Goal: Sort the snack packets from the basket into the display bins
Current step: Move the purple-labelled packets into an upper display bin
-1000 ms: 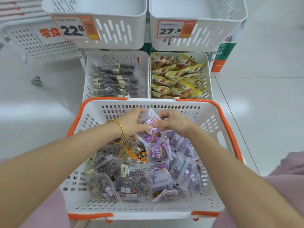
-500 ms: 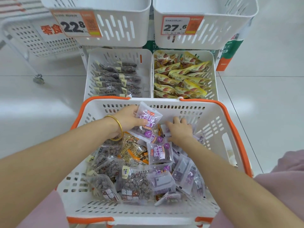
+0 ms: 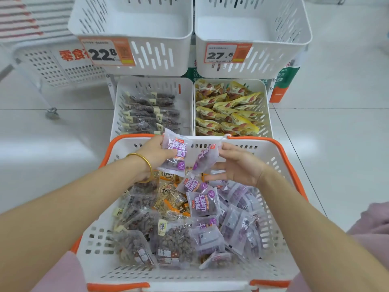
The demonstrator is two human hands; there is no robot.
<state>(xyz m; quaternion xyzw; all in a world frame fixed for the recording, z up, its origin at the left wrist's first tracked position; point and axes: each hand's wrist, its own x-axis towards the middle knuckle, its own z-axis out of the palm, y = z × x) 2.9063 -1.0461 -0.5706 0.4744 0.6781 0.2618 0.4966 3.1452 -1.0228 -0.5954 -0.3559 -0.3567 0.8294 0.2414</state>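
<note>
A white basket with an orange rim (image 3: pixel 280 157) sits in front of me, holding several purple, dark and orange snack packets. My left hand (image 3: pixel 155 152) grips a small stack of purple packets (image 3: pixel 176 153) above the basket's far end. My right hand (image 3: pixel 237 165) pinches another purple packet (image 3: pixel 205 158) by its top edge, right beside the left hand's stack. Beyond the basket stand two lower display bins: the left one (image 3: pixel 185 98) holds dark packets, the right one (image 3: pixel 263 89) yellow packets. Above them are two upper white bins (image 3: pixel 134 28), (image 3: pixel 252 28) with nothing visible inside.
Price tags reading 22.8 (image 3: pixel 105 52) and 27.6 (image 3: pixel 225 53) hang on the upper bins. A white perforated rack on casters (image 3: pixel 52 66) stands at the left. A green and orange carton (image 3: pixel 282 83) sits behind the bins on the right. White tiled floor surrounds everything.
My right hand picked a purple packet out of the basket and lifted it beside the left hand. My left hand rose slightly with its stack of purple packets.
</note>
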